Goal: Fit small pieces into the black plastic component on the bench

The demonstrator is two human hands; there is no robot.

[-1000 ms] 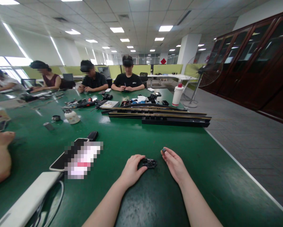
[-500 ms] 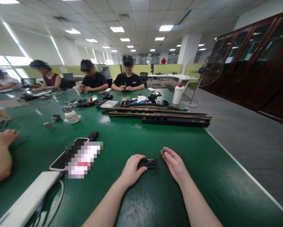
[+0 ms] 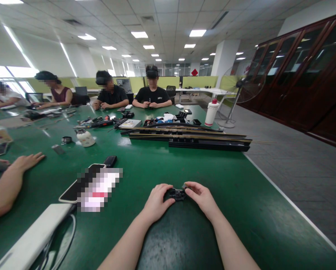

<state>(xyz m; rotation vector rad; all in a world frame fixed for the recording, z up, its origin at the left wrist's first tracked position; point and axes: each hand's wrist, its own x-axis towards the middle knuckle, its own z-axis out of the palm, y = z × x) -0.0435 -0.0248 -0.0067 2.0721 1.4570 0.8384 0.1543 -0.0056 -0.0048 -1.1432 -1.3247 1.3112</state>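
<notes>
My left hand (image 3: 157, 200) is closed around the left end of a small black mechanical part (image 3: 178, 194) on the green table (image 3: 145, 165). The part's ridged top and right side show between my hands; its exact kind is not clear. Against the part's right end, my right hand (image 3: 200, 197) pinches a small greyish piece (image 3: 184, 186) between thumb and index finger. Most of that piece is hidden by the fingers, and I cannot tell whether it touches the black part.
Left of me lie a phone (image 3: 82, 183), a black box-like item (image 3: 110, 161) and a long white device (image 3: 35, 234) with cables. Black rails with thin brass rods (image 3: 209, 144) cross the table ahead. A co-worker's arm (image 3: 9, 183) rests at the left; others sit at the far side.
My right hand has moved left with the small piece, up to the black part. My left hand stays in place. The co-worker's hand at the left has reached further onto the table.
</notes>
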